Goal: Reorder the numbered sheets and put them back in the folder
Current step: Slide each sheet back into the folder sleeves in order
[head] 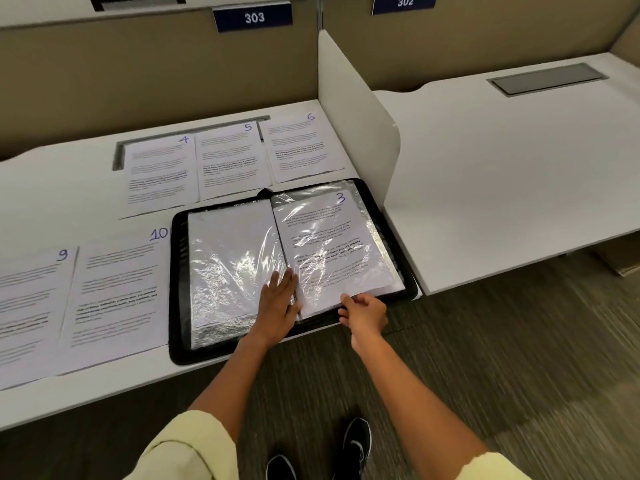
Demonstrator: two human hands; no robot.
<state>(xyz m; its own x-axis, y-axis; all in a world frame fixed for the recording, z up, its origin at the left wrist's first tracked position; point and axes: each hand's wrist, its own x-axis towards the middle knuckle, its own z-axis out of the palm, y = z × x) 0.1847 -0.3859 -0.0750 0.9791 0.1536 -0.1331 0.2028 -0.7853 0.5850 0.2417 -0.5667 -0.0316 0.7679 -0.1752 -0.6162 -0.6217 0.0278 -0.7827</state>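
A black zip folder (178, 271) lies open at the desk's front edge, its clear plastic sleeves shining. The right-hand sleeve holds the sheet marked 3 (322, 244). My left hand (278, 299) lies flat with straight fingers on the left sleeve page, close to the spine. My right hand (363, 311) pinches the bottom edge of the right sleeve at the folder's near rim. Sheets 4 (159, 171), 5 (230, 159) and 6 (301, 143) lie in a row behind the folder. Sheets 9 (31, 306) and 10 (117, 289) lie to its left.
The white desk (69, 192) has a white divider panel (349, 116) on its right, close to the folder. Beyond it is another desk (502, 168) with a grey cable hatch (547, 79). Beige partitions carry the labels 303 and 302. My shoes stand on the carpet below.
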